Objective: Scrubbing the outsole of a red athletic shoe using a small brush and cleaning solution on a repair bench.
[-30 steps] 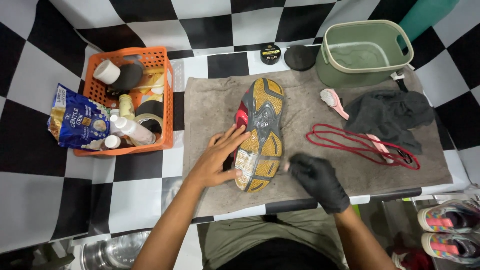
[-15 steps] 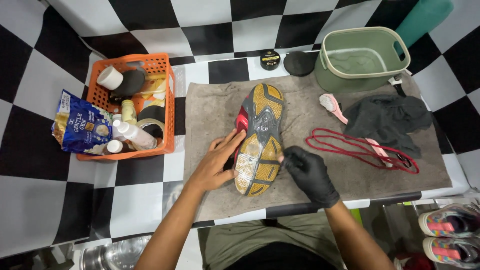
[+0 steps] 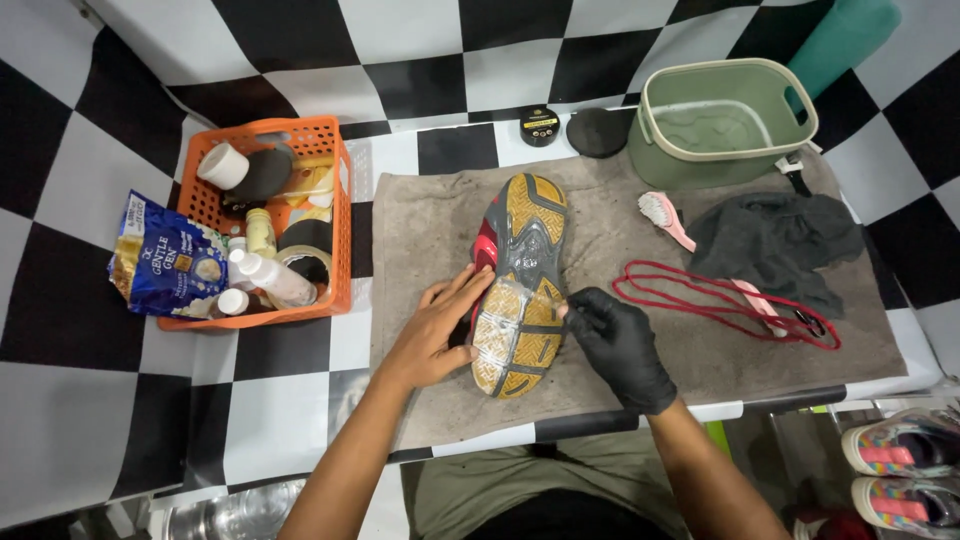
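Two hands steady the upturned rubber-soled shoe: bare left pressed flat, black-gloved right pinching its edge.

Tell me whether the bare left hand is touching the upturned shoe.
Touching. The head view shows the left hand lying flat on the towel with its fingertips pressed against the side of the shoe, no gap visible between them.

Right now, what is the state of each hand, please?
Left hand: bare, open, flat against the side of the upturned shoe.
Right hand: black glove, fingers curled at the sole's edge; any hold cannot be told.
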